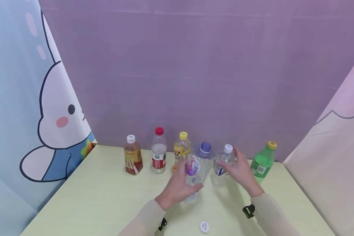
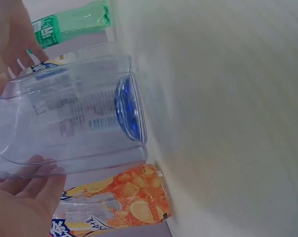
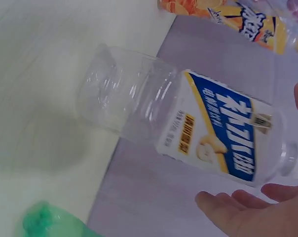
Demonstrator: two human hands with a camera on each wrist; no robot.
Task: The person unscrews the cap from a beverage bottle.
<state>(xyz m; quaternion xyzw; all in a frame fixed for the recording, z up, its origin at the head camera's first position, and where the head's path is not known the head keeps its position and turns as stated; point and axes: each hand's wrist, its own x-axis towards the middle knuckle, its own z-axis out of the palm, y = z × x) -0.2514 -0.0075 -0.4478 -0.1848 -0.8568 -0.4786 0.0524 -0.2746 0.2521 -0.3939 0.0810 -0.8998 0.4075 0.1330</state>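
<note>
My left hand (image 1: pixel 178 185) grips a large clear plastic bottle (image 1: pixel 198 164) with a blue top and a pink-and-white label. Fingers and thumb lie on opposite sides of it, and its top leans right in the head view. In the left wrist view this bottle's base (image 2: pixel 131 108) shows a blue patch. Around a smaller clear bottle (image 3: pixel 213 126) with a white cap and a blue-and-white label, my right hand (image 1: pixel 242 168) spreads its thumb and fingers. A gap shows between the fingertips (image 3: pixel 203 197) and that bottle in the right wrist view.
A brown-red drink bottle (image 1: pixel 133 155), a red-capped bottle (image 1: pixel 159 150) and a yellow-capped orange drink bottle (image 1: pixel 181 147) stand left along the back. At the right is a green bottle (image 1: pixel 262 162). A loose white cap (image 1: pixel 204 226) lies near the front of the table (image 1: pixel 100 196).
</note>
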